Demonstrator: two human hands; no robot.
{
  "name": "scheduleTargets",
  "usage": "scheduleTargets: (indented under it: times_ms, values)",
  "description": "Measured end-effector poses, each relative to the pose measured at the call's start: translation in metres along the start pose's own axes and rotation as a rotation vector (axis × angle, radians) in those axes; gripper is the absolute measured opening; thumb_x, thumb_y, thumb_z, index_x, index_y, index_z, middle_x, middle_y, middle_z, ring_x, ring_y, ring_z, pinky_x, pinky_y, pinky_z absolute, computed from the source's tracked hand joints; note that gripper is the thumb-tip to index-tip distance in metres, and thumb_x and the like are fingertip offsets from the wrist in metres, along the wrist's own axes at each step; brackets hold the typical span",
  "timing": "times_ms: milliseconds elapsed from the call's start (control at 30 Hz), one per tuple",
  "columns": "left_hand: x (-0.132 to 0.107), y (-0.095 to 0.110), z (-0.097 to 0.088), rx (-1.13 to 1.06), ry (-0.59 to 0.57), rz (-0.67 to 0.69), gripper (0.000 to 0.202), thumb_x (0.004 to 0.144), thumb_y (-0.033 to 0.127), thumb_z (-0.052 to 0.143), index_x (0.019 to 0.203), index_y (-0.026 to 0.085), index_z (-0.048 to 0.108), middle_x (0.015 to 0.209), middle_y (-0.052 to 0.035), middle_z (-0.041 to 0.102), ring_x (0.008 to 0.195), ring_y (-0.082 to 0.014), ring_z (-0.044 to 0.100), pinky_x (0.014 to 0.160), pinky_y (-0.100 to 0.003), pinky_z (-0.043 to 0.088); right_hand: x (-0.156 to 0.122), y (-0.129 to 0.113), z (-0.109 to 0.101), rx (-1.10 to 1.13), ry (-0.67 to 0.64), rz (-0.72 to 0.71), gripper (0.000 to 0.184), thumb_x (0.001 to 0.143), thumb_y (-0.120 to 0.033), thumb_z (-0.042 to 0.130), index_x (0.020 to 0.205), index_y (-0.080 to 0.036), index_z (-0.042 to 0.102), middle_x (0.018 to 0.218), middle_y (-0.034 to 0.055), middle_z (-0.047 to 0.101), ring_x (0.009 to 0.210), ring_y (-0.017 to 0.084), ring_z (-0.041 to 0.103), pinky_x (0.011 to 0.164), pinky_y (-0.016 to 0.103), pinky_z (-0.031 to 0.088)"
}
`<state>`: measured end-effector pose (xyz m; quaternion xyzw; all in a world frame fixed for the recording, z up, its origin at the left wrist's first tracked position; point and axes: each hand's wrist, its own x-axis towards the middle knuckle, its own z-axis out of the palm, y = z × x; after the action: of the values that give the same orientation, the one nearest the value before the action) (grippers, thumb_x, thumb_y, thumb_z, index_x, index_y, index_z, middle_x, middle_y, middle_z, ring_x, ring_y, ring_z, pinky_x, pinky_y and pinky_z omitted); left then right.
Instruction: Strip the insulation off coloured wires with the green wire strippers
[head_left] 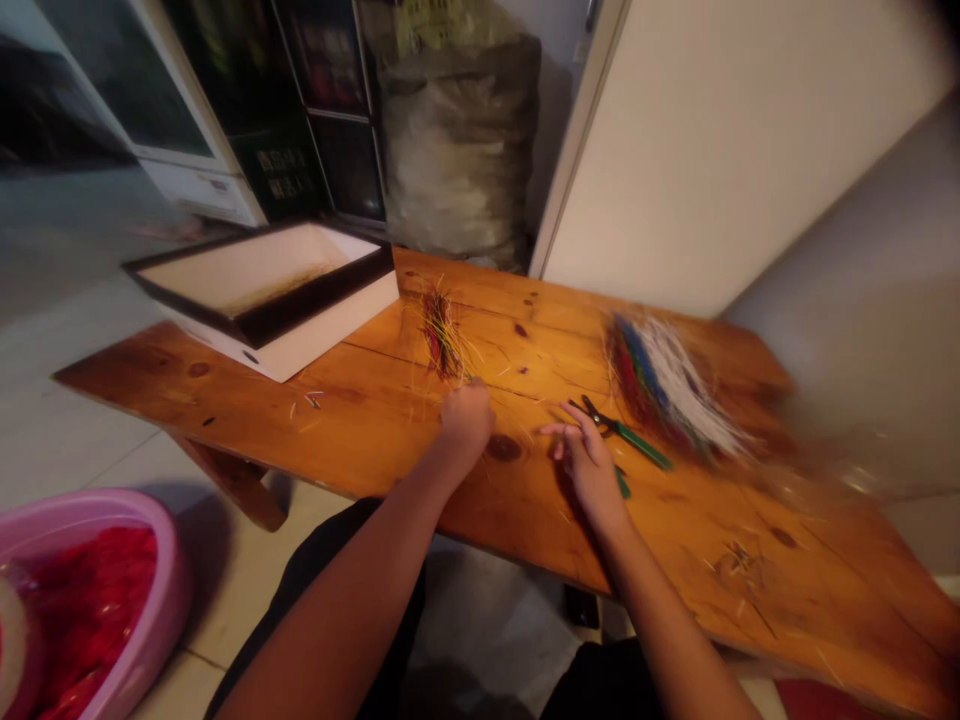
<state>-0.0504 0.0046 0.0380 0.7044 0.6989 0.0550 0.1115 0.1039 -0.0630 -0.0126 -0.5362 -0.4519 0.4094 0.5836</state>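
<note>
My left hand (468,414) is closed above the wooden table, just in front of a small bundle of thin wires (441,335) in red, yellow and dark colours. What lies inside its fingers, if anything, is hidden. To the right, my right hand (589,455) is held with its fingers apart, and nothing shows in them. Beside and partly behind it lies a pair of wire strippers (637,442) with green handles. Farther right spreads a larger bundle of wires (671,385), white, blue, green and red, blurred at its edges.
A white box with a black rim (337,325) stands at the table's left end, with thin strands inside. Short wire scraps (739,560) lie at the right front, others (311,400) near the box. A pink tub (169,560) holding red material sits on the floor.
</note>
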Motion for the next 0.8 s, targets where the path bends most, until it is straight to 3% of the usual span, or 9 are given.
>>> scheduleTargets:
  times_ms: [200, 367, 467, 633, 800]
  values:
    - [-0.004, 0.003, -0.001, -0.072, 0.074, 0.034, 0.033, 0.078, 0.017, 0.044, 0.107, 0.013, 0.059, 0.090, -0.0139, 0.068, 0.086, -0.0234, 0.064, 0.074, -0.031, 0.046, -0.001, -0.002, 0.004, -0.015, 0.108, -0.045, 0.016, 0.084, -0.036, 0.048, 0.088, -0.022, 0.041, 0.084, 0.0016, 0.068, 0.046, 0.008, 0.043, 0.047, 0.022, 0.032]
    - [-0.006, 0.005, -0.002, -0.177, 0.152, 0.091, 0.025, 0.074, 0.018, 0.046, 0.087, 0.018, 0.067, 0.088, -0.0078, 0.070, 0.084, -0.0193, 0.063, 0.075, -0.027, 0.045, -0.001, -0.006, 0.004, -0.015, 0.151, -0.080, 0.015, 0.085, -0.036, 0.049, 0.086, -0.021, 0.045, 0.079, -0.0012, 0.066, 0.043, 0.007, 0.034, 0.044, 0.021, 0.028]
    - [-0.006, 0.006, -0.002, -0.369, 0.175, 0.070, 0.020, 0.072, 0.020, 0.048, 0.079, 0.019, 0.066, 0.081, -0.0046, 0.070, 0.079, -0.0171, 0.063, 0.073, -0.026, 0.045, 0.000, -0.006, 0.005, 0.020, 0.153, -0.074, 0.016, 0.083, -0.037, 0.051, 0.084, -0.021, 0.046, 0.077, -0.0014, 0.066, 0.043, 0.007, 0.034, 0.043, 0.021, 0.027]
    - [-0.002, 0.007, 0.005, -0.697, 0.050, 0.055, 0.014, 0.068, 0.021, 0.055, 0.075, 0.017, 0.066, 0.080, -0.0038, 0.070, 0.077, -0.0155, 0.064, 0.072, -0.024, 0.046, 0.001, -0.009, 0.007, 0.039, 0.146, 0.009, 0.018, 0.077, -0.037, 0.057, 0.081, -0.020, 0.053, 0.074, -0.0013, 0.066, 0.042, 0.007, 0.033, 0.042, 0.022, 0.026]
    - [0.000, 0.008, 0.016, -0.928, -0.081, 0.197, 0.013, 0.069, 0.023, 0.057, 0.076, 0.016, 0.065, 0.085, -0.0046, 0.070, 0.081, -0.0153, 0.064, 0.077, -0.026, 0.047, 0.001, -0.012, 0.007, 0.027, 0.144, 0.048, 0.022, 0.074, -0.036, 0.059, 0.087, -0.019, 0.062, 0.074, -0.0003, 0.064, 0.047, 0.007, 0.039, 0.045, 0.022, 0.030]
